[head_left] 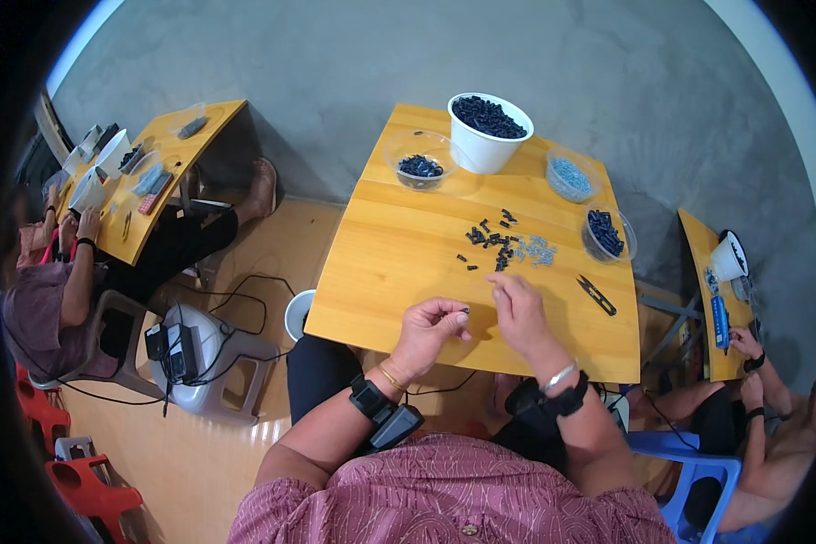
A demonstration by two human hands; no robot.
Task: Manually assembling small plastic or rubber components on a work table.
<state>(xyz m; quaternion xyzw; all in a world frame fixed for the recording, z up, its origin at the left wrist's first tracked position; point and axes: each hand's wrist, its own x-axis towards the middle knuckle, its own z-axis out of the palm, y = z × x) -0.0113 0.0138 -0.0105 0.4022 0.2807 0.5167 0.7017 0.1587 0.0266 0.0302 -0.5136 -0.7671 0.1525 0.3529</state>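
My left hand (433,328) is closed in a pinch above the near edge of the wooden table (363,272). A small dark piece (465,311) shows at its fingertips. To its right, my right hand (519,313) has its fingers curled together, pointing at the near side of a loose pile of short black tubular pieces (491,239). Whether anything sits between those fingers is too small to make out. Small grey, partly clear pieces (537,250) lie scattered against the pile's right side. Black thread snips (597,296) rest to the right of my right hand.
At the table's back stands a white tub (482,150) full of black pieces. Clear bowls hold dark pieces (421,167), light blue pieces (568,178) and black pieces (605,232). A grey stool (213,363) with cables stands left. People work at side tables (204,122).
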